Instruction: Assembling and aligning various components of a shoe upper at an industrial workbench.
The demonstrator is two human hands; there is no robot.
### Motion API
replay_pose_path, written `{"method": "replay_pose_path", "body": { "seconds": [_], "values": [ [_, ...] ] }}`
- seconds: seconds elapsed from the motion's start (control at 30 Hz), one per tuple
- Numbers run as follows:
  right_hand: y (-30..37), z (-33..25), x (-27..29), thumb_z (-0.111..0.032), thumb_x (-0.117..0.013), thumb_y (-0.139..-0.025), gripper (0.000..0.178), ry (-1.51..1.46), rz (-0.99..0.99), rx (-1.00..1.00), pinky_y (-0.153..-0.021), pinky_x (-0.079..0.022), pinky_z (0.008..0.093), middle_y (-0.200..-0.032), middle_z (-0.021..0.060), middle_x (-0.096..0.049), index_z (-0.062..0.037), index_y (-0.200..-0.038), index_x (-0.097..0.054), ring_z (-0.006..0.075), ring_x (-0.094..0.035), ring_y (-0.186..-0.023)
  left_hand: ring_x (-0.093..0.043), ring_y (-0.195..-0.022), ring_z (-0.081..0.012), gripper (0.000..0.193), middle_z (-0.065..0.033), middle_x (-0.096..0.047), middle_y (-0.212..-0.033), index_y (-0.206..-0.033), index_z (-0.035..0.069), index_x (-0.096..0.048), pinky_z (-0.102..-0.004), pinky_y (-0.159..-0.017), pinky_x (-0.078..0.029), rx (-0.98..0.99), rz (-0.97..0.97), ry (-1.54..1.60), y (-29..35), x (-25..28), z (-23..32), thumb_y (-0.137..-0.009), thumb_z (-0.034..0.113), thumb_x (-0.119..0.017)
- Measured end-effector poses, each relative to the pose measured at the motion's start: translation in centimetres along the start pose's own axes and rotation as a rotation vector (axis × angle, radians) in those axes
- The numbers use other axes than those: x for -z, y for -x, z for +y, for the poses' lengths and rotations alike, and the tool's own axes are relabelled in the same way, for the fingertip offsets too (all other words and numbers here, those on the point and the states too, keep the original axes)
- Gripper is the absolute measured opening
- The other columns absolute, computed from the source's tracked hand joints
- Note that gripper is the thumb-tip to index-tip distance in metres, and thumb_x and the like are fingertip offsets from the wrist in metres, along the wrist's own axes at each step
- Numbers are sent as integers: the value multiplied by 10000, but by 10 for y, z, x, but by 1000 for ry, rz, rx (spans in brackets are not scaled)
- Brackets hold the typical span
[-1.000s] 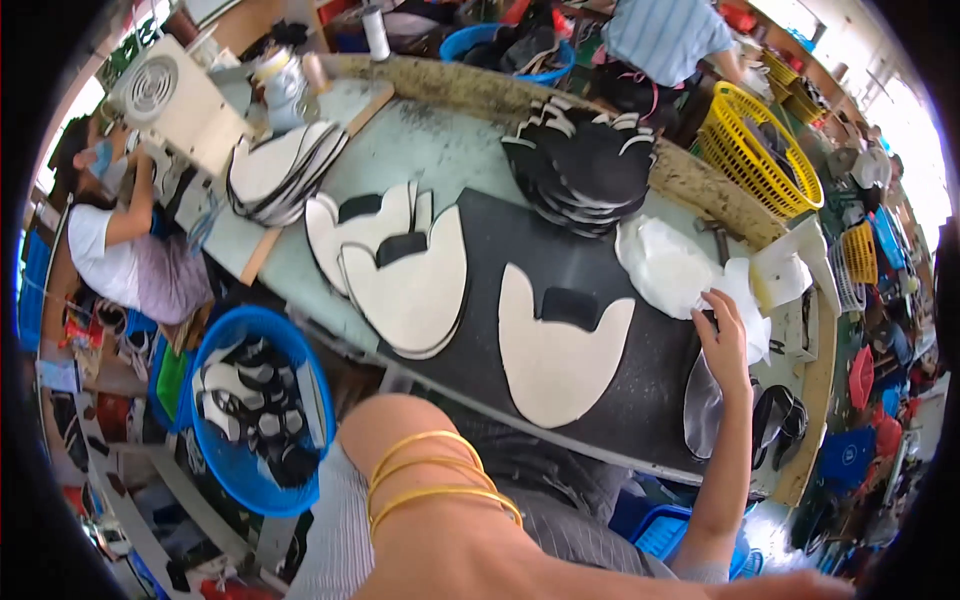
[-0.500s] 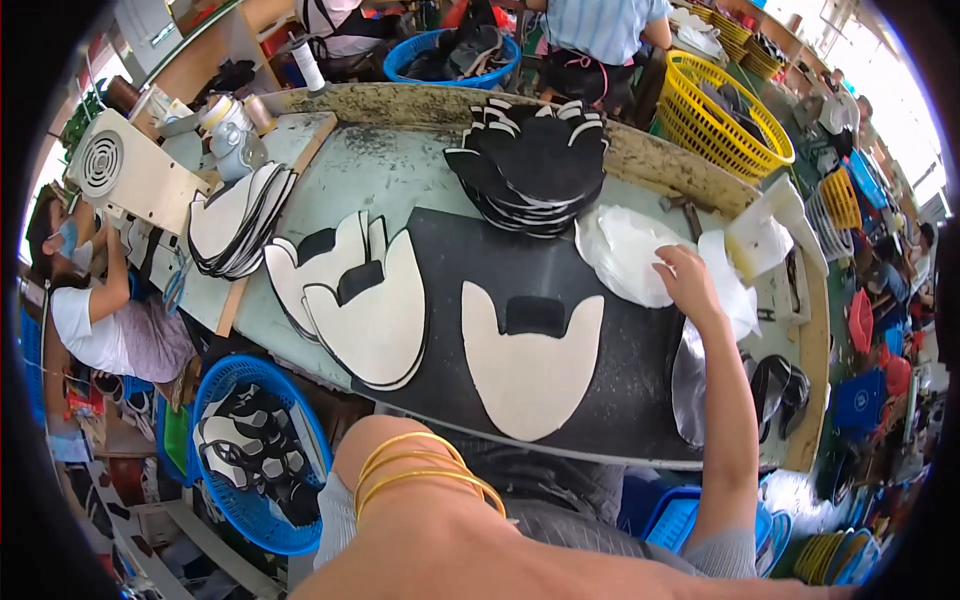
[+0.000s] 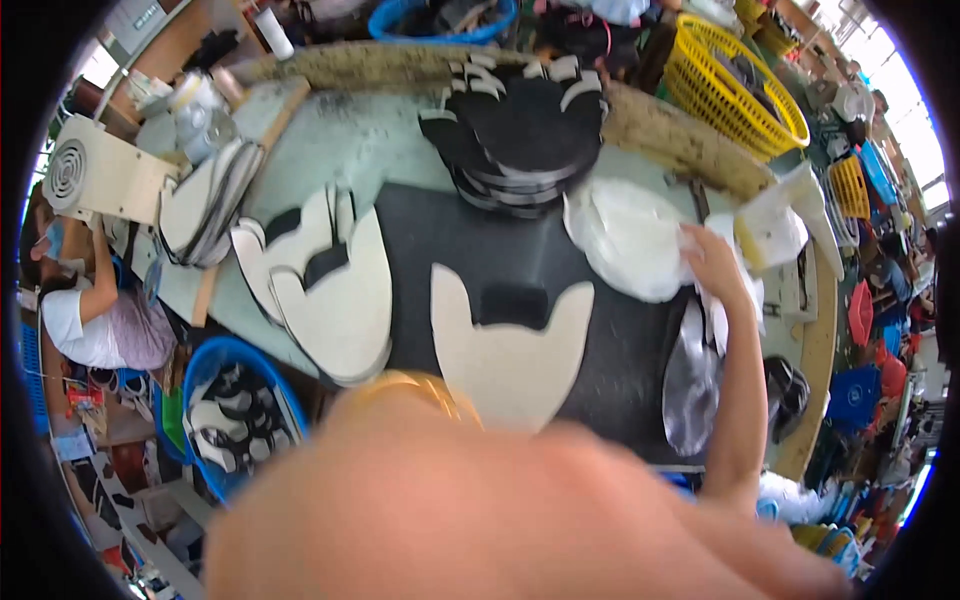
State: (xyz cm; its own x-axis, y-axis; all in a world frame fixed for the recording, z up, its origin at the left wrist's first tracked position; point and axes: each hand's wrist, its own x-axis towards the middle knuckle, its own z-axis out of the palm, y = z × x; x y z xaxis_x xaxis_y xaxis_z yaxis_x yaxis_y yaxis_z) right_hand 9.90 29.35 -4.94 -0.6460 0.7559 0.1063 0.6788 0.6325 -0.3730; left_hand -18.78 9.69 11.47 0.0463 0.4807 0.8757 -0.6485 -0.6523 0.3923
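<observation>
The likeliest trouble, as I judge it, is around the white film [image 3: 630, 240]: it looks thin and crumpled, so a hasty pull at one edge could tear it, or bring along the second white sheet [image 3: 718, 312], which lies close under the fingers of the right hand [image 3: 716, 266]. A tug toward the body might also sweep the film across the dark mat [image 3: 415, 225] and skew the cream piece [image 3: 510, 360] lying flat there, while a push the other way could nudge the stack of black pieces [image 3: 530, 135], whose uneven edges sit just beside the film. The left hand [image 3: 520, 520] is another risk: it looms large and blurred in the foreground and hides the near edge of the tabletop [image 3: 340, 135], so a slip there could go unseen. As for where things lie, the film is to the left of the right grip, partly over the mat, with its right edge at the fingertips. Those fingers are bent and seem to touch that edge, but I cannot tell whether they pinch it or merely rest against it. The left grip is too blurred to read, and nothing shows in it. The shiny grey piece [image 3: 690, 385] lies nearer the body, beside the right forearm.
</observation>
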Motion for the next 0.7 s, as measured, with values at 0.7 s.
{"method": "replay_pose_path", "body": {
  "seconds": [0.7],
  "values": [
    [-41,-72,-69,-130,-574,-865,156,-688,174,-306,-595,-502,294,-732,131,-651,24,-855,-586,196,-653,-680,-667,-808,-154,183,-126,-678,-918,-1019,-62,-616,-260,-730,-541,890,636,-969,121,83,-183,-884,50,-564]
  ]
}}
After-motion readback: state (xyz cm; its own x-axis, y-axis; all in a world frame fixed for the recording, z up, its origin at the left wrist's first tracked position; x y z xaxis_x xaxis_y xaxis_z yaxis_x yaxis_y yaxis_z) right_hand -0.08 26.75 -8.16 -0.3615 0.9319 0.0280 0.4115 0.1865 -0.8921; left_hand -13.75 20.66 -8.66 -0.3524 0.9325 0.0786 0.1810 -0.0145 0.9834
